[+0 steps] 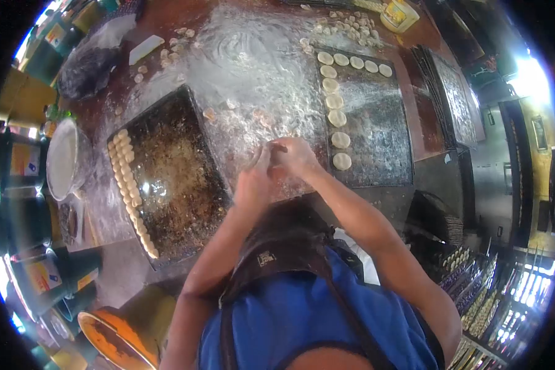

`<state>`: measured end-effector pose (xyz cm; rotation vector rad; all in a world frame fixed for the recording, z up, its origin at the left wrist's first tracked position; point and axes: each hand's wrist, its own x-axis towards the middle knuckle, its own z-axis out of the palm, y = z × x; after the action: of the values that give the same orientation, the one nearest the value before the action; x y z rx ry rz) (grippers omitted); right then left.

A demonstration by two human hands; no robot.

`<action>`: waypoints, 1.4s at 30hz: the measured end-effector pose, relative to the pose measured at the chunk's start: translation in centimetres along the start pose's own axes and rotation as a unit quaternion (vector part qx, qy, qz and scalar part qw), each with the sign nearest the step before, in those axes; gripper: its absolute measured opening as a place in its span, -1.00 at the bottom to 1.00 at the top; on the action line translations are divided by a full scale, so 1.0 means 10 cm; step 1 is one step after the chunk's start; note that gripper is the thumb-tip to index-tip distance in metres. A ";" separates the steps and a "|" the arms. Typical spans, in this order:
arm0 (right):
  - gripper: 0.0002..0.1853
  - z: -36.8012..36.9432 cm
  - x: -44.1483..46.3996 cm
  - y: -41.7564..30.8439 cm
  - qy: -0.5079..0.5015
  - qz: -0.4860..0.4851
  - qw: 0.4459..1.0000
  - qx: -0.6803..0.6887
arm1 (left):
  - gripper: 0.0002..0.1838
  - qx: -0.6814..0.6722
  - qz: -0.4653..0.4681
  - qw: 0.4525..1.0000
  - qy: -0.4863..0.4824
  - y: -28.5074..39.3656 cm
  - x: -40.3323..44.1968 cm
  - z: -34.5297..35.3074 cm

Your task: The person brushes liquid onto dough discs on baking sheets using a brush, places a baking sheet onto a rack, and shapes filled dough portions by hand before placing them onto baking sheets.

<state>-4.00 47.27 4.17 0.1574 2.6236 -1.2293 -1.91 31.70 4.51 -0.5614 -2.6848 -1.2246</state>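
Note:
My left hand (259, 169) and my right hand (295, 158) meet at the front edge of the floured table, fingers curled against each other. Whatever lies between them is hidden by the fingers. Just beyond, small lumps of dough (263, 118) rest in the flour (246, 46). Right of my hands lies a dark baking tray (376, 129), with flat dough rounds (337, 118) along its left side and far edge. On the left, a second, tilted tray (179, 166) carries a tight row of small dough balls (128, 179) along its left edge.
More dough pieces (351, 28) lie at the back, near a yellow-and-white tub (399, 16). A white scraper (146, 49) sits back left. A pale round container (65, 159) stands at the left, an orange-rimmed bucket (114, 336) below, stacked trays (453, 98) at the right.

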 end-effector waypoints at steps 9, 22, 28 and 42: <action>-0.74 0.08 0.22 0.69 -0.010 -0.273 0.962 0.021 | -0.77 -0.009 -0.131 0.991 -0.018 -0.23 0.07 0.42; -0.59 -0.20 0.47 -0.06 -0.223 -0.169 0.933 -0.228 | -0.70 -0.046 -0.076 0.995 0.034 -0.13 -0.15 0.34; -0.39 0.29 0.54 -0.34 0.081 -0.309 0.911 -0.259 | -0.72 -0.007 -0.154 0.982 0.106 -0.43 -0.50 -0.77; -0.60 -0.71 0.06 0.09 -0.111 -0.112 0.983 -0.093 | -0.76 0.236 -0.265 0.922 0.155 -1.35 -1.69 -2.12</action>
<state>-5.65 53.33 7.72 -0.2983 2.5910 -0.9907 7.77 3.00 4.40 0.4146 -2.7671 -0.6112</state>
